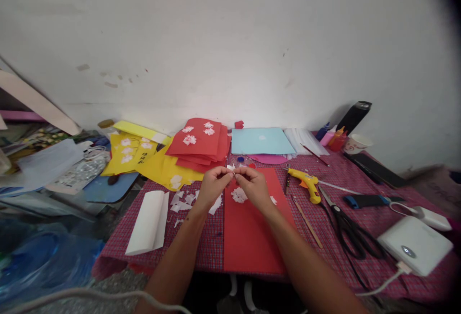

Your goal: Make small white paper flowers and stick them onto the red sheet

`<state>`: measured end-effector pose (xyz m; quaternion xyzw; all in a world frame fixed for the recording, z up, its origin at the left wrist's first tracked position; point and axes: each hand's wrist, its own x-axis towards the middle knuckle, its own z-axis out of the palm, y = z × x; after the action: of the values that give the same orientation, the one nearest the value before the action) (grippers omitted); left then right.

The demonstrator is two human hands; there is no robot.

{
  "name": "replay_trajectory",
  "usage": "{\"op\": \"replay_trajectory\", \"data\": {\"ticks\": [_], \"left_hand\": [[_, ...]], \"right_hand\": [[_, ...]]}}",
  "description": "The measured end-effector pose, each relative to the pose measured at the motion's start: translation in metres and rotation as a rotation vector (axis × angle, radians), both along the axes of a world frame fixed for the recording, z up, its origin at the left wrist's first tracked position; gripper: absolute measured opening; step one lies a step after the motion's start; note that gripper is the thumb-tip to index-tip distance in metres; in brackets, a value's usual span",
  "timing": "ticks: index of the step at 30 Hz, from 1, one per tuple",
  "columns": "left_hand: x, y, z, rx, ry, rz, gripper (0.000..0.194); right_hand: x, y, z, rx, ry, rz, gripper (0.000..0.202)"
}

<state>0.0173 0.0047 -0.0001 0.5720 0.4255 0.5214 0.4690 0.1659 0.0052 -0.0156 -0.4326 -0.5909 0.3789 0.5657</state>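
Above a sheet of red paper, my left hand and my right hand meet fingertip to fingertip. Both are closed in a pinch on a small piece of white paper, largely hidden by the fingers. A white paper flower lies on the red sheet just below the hands. Part of another white flower shows beside my right wrist. Torn white paper scraps are scattered left of my left hand, near a folded white paper.
Right of the red sheet lie a yellow glue gun, a wooden stick, black scissors and a white box with a cable. Behind are stacked red papers, yellow papers, a light blue sheet and a black flask.
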Motion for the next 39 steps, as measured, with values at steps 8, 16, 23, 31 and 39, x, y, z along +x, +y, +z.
{"op": "replay_trajectory", "data": {"ticks": [8,16,23,31,39], "left_hand": [[0.0005,0.0003,-0.0005,0.000,0.015,0.032,0.016],[-0.0002,0.0002,-0.0016,0.009,0.056,0.026,0.015],[0.0008,-0.0008,0.0006,-0.001,0.049,0.033,0.016],[0.0008,-0.0027,0.0044,0.007,0.070,0.016,0.015],[0.0007,-0.0028,0.0057,0.026,0.085,0.006,0.022]], "right_hand": [[-0.0003,-0.0018,0.0051,-0.012,0.016,0.005,0.013],[-0.0004,-0.0023,0.0075,-0.020,-0.013,-0.001,0.012],[-0.0008,-0.0020,0.0072,0.001,-0.012,0.010,0.010],[-0.0010,-0.0031,0.0068,0.026,-0.054,-0.012,0.011],[-0.0016,-0.0058,0.0100,0.111,-0.215,-0.074,0.014]]}}
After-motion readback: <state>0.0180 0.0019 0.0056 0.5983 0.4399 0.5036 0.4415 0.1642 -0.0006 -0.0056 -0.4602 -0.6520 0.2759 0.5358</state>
